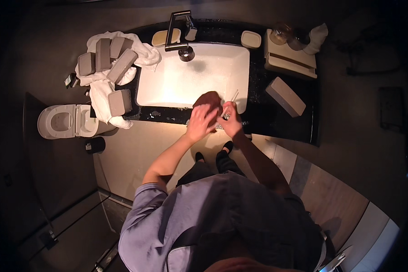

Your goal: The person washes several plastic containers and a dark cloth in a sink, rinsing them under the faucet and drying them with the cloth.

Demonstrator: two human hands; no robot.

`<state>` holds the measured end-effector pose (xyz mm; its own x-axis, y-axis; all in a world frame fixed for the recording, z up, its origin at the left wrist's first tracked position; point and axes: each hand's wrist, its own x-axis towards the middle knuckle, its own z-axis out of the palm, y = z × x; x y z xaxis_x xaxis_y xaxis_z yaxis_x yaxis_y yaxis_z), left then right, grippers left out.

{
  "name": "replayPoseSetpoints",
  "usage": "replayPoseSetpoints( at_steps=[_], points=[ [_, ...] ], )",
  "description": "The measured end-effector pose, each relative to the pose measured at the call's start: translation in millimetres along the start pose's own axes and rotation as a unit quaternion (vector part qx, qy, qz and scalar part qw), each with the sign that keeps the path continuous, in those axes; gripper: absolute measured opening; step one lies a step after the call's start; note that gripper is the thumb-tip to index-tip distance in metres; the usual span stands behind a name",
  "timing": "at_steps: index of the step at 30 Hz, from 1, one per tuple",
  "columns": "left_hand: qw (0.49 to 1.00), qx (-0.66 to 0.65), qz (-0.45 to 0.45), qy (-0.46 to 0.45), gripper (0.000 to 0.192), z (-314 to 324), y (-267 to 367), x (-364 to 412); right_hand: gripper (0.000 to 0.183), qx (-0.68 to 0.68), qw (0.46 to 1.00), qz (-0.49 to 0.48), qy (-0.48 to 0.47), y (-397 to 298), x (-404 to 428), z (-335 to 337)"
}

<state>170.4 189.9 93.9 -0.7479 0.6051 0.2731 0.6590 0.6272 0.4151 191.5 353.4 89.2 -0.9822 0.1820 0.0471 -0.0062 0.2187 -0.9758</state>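
A dark reddish-brown object [208, 98] is over the front rim of the white sink [163, 78]. It may be a wet box or a cloth; its full shape is hidden by my hands. My left hand [200, 121] lies across it, slightly blurred, fingers bent over its surface. Close beside it, my right hand [232, 122] pinches a thin pale stick [235, 96], whose upper end points up and to the right over the sink. The lower end is hard to make out between my hands. Something glistening, perhaps water, shows under my right fingers.
Several grey-brown rounded blocks [103, 54] rest on a crumpled white towel [144, 54] at left. Another block [285, 97] lies on the black counter [258, 119] at right, near a beige box [290, 61]. A dark metal faucet [186, 52] overhangs the sink. A toilet [64, 121] stands left.
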Motion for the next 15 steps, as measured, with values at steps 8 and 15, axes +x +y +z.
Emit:
replayPoseSetpoints(
  at_steps=[8, 15],
  points=[
    [0.983, 0.043, 0.032, -0.178, 0.054, -89.9, -138.6, -14.2, 0.060, -0.521, 0.826, -0.096, -0.194, -12.5, 3.3, -154.3],
    [0.978, 0.183, -0.103, 0.000, 0.050, -143.2, -185.6, -32.8, 0.054, -0.433, 0.878, -0.094, -0.180, -40.4, 13.8, -148.4]
  ],
)
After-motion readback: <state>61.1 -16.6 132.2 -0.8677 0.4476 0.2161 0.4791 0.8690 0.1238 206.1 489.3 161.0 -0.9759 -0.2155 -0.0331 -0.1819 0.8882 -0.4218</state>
